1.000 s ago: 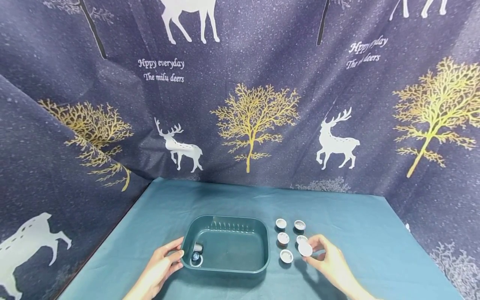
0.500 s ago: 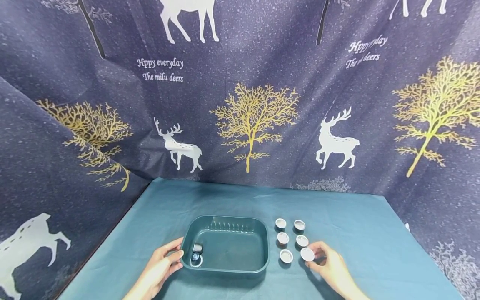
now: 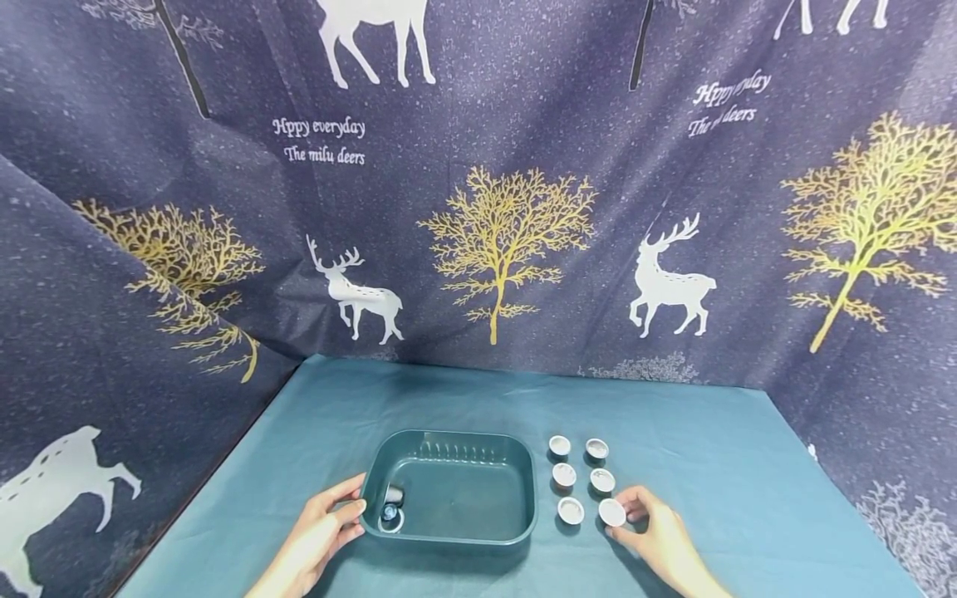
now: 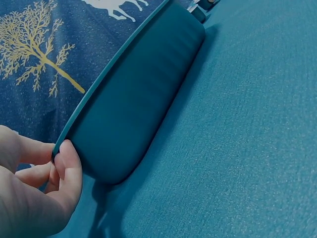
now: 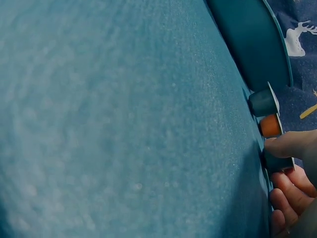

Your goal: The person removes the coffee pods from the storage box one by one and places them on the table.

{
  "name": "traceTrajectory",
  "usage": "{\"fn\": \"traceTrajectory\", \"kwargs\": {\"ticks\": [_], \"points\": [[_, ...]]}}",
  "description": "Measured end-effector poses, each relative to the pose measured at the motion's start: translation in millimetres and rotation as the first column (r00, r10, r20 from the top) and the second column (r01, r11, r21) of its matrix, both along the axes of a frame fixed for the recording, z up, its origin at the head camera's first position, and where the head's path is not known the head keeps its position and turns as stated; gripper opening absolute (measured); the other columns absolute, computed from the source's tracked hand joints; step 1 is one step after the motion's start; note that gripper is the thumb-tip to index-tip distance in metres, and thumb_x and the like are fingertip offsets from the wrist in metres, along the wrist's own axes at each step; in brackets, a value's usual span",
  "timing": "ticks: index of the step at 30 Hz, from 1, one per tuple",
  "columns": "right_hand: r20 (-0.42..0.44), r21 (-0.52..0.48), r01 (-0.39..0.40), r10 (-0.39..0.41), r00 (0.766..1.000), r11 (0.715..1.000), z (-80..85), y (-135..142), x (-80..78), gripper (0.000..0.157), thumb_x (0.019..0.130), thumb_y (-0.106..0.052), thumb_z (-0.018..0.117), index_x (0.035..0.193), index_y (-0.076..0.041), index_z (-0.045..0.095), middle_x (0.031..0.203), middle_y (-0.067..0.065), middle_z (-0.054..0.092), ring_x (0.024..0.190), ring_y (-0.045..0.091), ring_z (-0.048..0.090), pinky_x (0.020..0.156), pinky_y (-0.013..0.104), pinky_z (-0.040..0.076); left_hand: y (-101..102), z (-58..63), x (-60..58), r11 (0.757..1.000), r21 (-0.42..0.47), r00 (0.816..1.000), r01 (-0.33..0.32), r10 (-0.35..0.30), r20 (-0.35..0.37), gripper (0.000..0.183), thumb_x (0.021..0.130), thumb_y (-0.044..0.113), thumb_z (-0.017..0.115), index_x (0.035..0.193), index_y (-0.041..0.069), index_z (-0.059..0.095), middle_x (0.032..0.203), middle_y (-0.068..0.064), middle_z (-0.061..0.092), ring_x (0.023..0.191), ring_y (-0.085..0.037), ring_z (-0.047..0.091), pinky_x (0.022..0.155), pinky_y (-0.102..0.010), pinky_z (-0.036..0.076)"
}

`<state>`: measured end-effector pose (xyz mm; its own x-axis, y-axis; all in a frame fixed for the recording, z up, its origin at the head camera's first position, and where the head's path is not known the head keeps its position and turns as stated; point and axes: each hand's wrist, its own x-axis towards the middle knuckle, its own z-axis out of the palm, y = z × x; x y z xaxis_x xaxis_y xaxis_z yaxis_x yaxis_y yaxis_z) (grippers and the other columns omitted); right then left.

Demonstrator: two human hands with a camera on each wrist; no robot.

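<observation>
At the front left corner of a dark green plastic tray (image 3: pixel 449 541), my left hand (image 3: pixel 317 531) grips the rim between thumb and fingers. My right hand (image 3: pixel 658 536) pinches a coffee capsule (image 3: pixel 612 512), white lid facing up, close over the table at the near end of the right row. In the right wrist view this capsule (image 5: pixel 278 162) has a dark body, partly hidden by the thumb. Beside it stand an orange capsule (image 5: pixel 270 126) and a teal capsule (image 5: pixel 264 103). Several lidded capsules (image 3: pixel 571 511) form two rows right of the tray.
Inside the tray's left front corner lie a silver-grey capsule (image 3: pixel 395 494) and a blue one (image 3: pixel 390 512) by a white ring-like rim. A blue-green cloth (image 3: pixel 673 432) covers the table. Behind hangs a dark curtain (image 3: pixel 449 274) with printed deer and trees.
My right hand has brought its capsule down and slightly right, from overlapping another capsule to the near end of the right row. The left hand and tray have stayed in place.
</observation>
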<state>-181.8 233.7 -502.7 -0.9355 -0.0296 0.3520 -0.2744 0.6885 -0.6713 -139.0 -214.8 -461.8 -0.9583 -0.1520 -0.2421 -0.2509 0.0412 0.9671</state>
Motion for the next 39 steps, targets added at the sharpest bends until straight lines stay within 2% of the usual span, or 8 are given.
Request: {"fn": "traceTrajectory", "kwargs": {"ticks": [28, 34, 39], "points": [[0.032, -0.025, -0.005, 0.005, 0.999, 1.0, 1.0, -1.5, 3.7, 0.04, 0.062, -0.012, 0.091, 0.092, -0.02, 0.066, 0.085, -0.013, 0.064, 0.077, -0.004, 0.056, 0.073, 0.022, 0.05, 0.2, -1.9, -1.5, 1.0, -0.009, 1.0, -0.013, 0.013, 0.009, 0.051, 0.095, 0.003, 0.055, 0.145, -0.005, 0.044, 0.115, -0.007, 0.048, 0.079, -0.009, 0.051, 0.065, -0.021, 0.053], [0.129, -0.012, 0.024, -0.022, 0.991, 1.0, 5.8, -1.5, 5.4, 0.051, 0.062, -0.023, 0.092, 0.105, -0.016, 0.066, 0.095, -0.007, 0.069, 0.081, -0.002, 0.058, 0.075, 0.023, 0.05, 0.1, -1.9, -1.2, 1.0, -0.011, 1.0, -0.015, 0.015, 0.007, 0.051, 0.095, 0.003, 0.055, 0.145, -0.005, 0.045, 0.115, -0.007, 0.048, 0.079, -0.009, 0.051, 0.066, -0.021, 0.053], [0.109, -0.014, 0.038, -0.036, 0.993, 0.999, 5.1, -1.1, 7.3, 0.062, 0.062, -0.027, 0.093, 0.115, -0.013, 0.063, 0.1, -0.002, 0.071, 0.082, 0.0, 0.059, 0.073, 0.023, 0.049, -0.2, -1.6, -0.8, 1.0, -0.01, 1.0, -0.006, 0.006, 0.001, 0.052, 0.095, 0.004, 0.056, 0.145, -0.005, 0.045, 0.114, -0.006, 0.048, 0.079, -0.009, 0.051, 0.067, -0.021, 0.053]]}}
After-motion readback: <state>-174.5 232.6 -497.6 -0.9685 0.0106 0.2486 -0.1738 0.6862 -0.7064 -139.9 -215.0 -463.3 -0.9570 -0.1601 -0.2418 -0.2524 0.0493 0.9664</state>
